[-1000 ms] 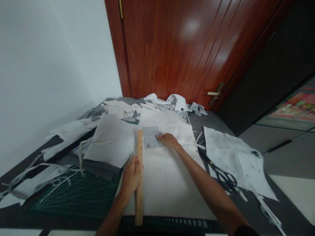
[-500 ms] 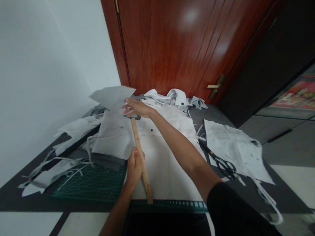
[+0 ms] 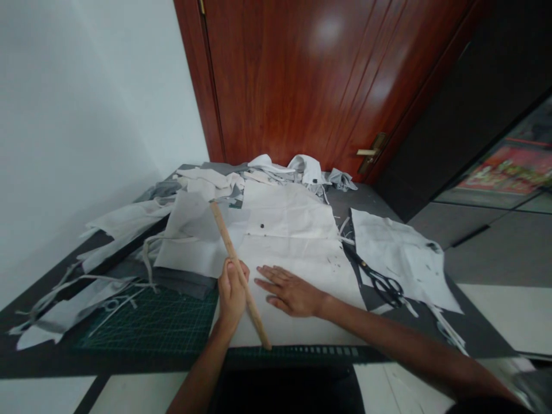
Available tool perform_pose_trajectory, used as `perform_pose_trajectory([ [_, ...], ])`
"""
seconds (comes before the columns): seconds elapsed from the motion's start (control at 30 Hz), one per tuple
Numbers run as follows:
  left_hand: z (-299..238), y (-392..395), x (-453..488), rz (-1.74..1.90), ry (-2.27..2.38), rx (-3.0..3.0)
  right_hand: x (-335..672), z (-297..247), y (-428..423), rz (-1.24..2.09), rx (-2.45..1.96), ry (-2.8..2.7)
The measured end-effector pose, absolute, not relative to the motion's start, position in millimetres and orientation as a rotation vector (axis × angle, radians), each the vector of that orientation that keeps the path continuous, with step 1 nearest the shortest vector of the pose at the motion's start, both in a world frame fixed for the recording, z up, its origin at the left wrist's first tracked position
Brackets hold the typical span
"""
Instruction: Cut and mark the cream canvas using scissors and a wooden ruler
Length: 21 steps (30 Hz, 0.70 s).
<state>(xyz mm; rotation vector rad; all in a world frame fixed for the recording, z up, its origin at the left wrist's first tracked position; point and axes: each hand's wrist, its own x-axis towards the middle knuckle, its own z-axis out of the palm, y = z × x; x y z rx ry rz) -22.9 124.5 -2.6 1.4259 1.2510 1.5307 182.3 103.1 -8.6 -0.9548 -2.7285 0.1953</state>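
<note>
My left hand [image 3: 232,287] grips a wooden ruler [image 3: 229,244] around its middle. The ruler slants from upper left to lower right over a large white cloth [image 3: 297,221]. My right hand [image 3: 293,290] lies palm down on that cloth with its fingers spread, just right of the ruler. A small black dot-like object [image 3: 262,226] sits on the cloth's upper part. To the left of the ruler, pale sheets [image 3: 185,244] rest on a folded dark grey cloth [image 3: 185,283].
A green cutting mat [image 3: 159,322] lies beneath the cloth. Black scissors [image 3: 383,284] rest beside another white cloth piece [image 3: 399,253] on the right. Fabric scraps [image 3: 129,215] line the left side, and more [image 3: 304,168] lie near the wooden door [image 3: 284,80].
My right hand has come down from the upper left onto the white cloth. The pale sheet that was raised there is no longer up. My left hand still holds the ruler.
</note>
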Motion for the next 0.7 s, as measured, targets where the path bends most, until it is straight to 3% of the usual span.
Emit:
perform_pose_trajectory([
  [0.13,-3.4,127.1,-22.8,1.511,1.263,1.453,213.0,-4.8,137.2,0.084,-1.077,-2.791],
  [0.3,-6.0,128.7,-23.6,1.461,1.312,1.491,287.4,22.1,207.9,-0.114,-1.798,-2.295],
  [0.4,-9.7,131.1,-23.6,1.427,1.349,1.504,303.6,37.7,228.7,-0.182,-1.946,-2.083],
  [0.5,-14.0,135.3,-23.3,1.394,1.392,1.504,274.0,41.9,223.1,-0.203,-1.834,-2.106],
  [0.7,-17.1,141.4,-26.8,1.355,1.453,1.487,165.1,12.1,168.2,-0.075,-1.166,-2.595],
])
